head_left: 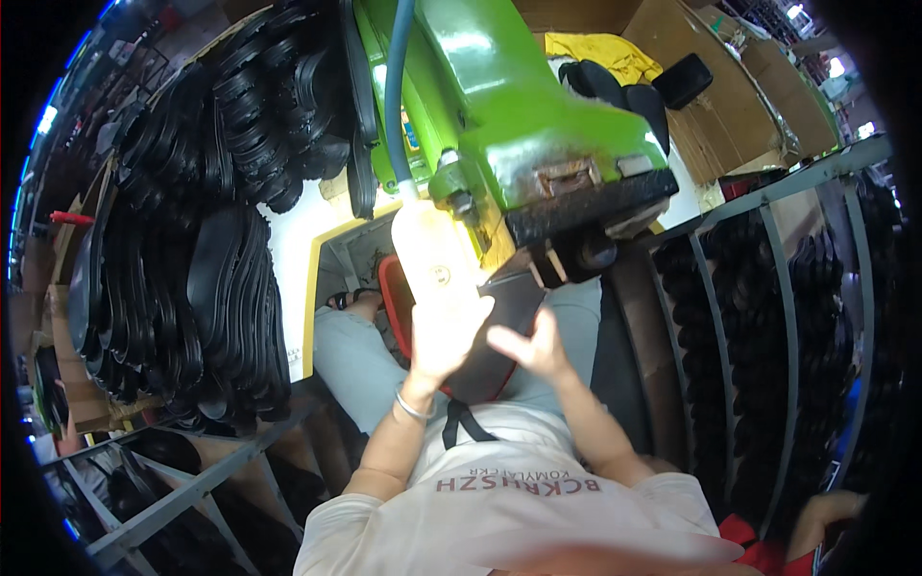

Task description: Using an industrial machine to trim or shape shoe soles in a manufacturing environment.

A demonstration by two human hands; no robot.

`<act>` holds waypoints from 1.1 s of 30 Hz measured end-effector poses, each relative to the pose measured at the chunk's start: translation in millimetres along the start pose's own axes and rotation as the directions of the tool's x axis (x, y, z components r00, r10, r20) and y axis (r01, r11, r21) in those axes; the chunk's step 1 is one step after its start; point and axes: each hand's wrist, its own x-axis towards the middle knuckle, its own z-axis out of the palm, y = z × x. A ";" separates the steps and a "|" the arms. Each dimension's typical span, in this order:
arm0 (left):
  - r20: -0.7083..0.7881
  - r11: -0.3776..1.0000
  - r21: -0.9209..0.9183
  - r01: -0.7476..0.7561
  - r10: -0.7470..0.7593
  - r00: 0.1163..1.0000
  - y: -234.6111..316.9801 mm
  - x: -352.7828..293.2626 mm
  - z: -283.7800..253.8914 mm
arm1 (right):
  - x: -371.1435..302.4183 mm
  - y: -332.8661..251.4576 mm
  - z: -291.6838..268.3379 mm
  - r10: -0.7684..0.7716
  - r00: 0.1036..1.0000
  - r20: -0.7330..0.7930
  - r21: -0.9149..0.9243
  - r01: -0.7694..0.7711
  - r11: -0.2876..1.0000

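A pale, glaringly lit shoe sole [434, 252] with a small round mark lies under the head of a green machine [538, 125]. My left hand [448, 338] grips its near end, thumb on the right edge; the fingers are mostly lost in glare or beneath it. To the right, my right hand [534, 348] is open and empty, thumb stretched toward the left hand and fingers pointing up. Below the machine head, a dark surface [514, 322] lies between my knees beside a red-rimmed container [392, 293].
Black soles [206, 288] stand in thick stacks on the white, yellow-edged table [300, 278] at left. A blue-grey hose [398, 96] comes down to the sole. Metal racks [783, 317] of dark soles flank me. A cardboard box [715, 120] is behind; another person's arm [816, 523] shows lower right.
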 end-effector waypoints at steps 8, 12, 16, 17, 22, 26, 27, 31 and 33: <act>-0.144 0.979 0.137 -0.150 0.170 0.975 -14.1 -21.7 22.1 | -105.8 33.9 -87.7 0.319 0.941 -0.114 0.090 -0.310 0.946; -0.134 0.994 0.094 -0.061 0.073 0.988 -13.4 -14.9 32.2 | -99.2 25.8 -102.8 0.262 0.965 -0.020 0.089 -0.260 0.962; 0.024 0.875 0.456 -0.164 0.172 0.985 9.0 9.6 25.7 | -86.1 39.5 -59.1 0.351 0.919 0.181 0.058 -0.366 0.929; -0.021 0.931 0.343 -0.125 0.141 0.990 5.6 9.3 26.3 | -87.3 43.5 -49.0 0.360 0.915 0.184 0.069 -0.377 0.924; -0.105 0.998 -0.044 -0.038 0.033 0.994 -37.4 -7.2 21.1 | -108.0 37.6 -54.9 0.332 0.915 0.228 0.190 -0.376 0.907; -0.110 0.995 -0.025 -0.096 0.093 0.990 -24.4 -16.9 20.2 | -125.9 23.7 -94.1 0.262 0.965 -0.018 0.097 -0.259 0.961; -0.099 0.995 -0.037 -0.094 0.090 0.991 -19.4 -16.8 21.9 | -132.0 24.8 -109.3 0.240 0.963 -0.125 0.076 -0.232 0.970; 0.003 0.993 -0.114 0.032 -0.032 0.999 -5.4 -12.1 28.5 | -94.2 -29.2 -118.7 0.053 0.927 -0.370 0.010 -0.054 0.999; -0.045 0.999 -0.043 -0.017 0.015 0.999 -14.4 -8.4 34.0 | -70.8 -30.6 -140.4 -0.092 0.919 -0.383 -0.094 0.060 0.994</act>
